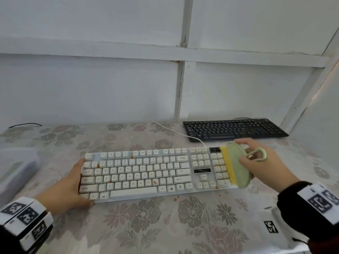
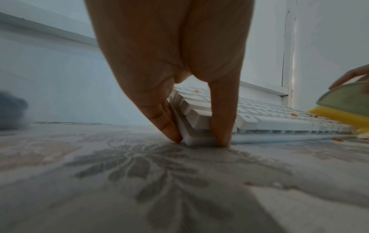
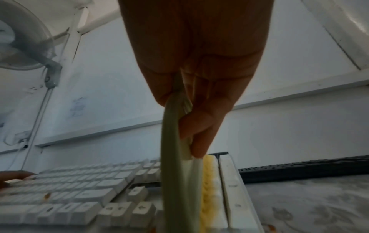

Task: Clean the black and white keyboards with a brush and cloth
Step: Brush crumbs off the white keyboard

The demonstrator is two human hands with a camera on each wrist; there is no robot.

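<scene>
So there are two keyboards on the table. The white keyboard (image 1: 146, 173) lies front and centre on the floral tablecloth (image 1: 146, 222), and it's pretty grubby: I count about six orange crumb spots on its keys and frame, plus two more crumbs (image 1: 175, 198) on the cloth just in front of it. The black keyboard (image 1: 234, 129) sits further back and to the right, near the wall, apart from the white one. A white cable (image 1: 176, 132) runs from the white keyboard's back edge toward the wall.

One brush (image 1: 236, 165) is in play, pale green body with yellow bristles, and the bristles are down on the number pad end of the white keyboard. The right hand (image 1: 264, 162) has it gripped, fingers curled round the body; the wrist view shows the fingertips pressed along the green edge. A green loop (image 1: 256, 154) on the brush sticks out past the knuckles.

The left hand (image 1: 71, 182) braces the opposite end. Its fingers look fairly straight, flat against the keyboard's left edge, with the thumb on the front corner, tips touching the tablecloth.

Off to the left there's one translucent plastic box (image 1: 16, 169). White panelled wall (image 1: 91, 85) behind everything. No cloth in sight that I can pick out.
</scene>
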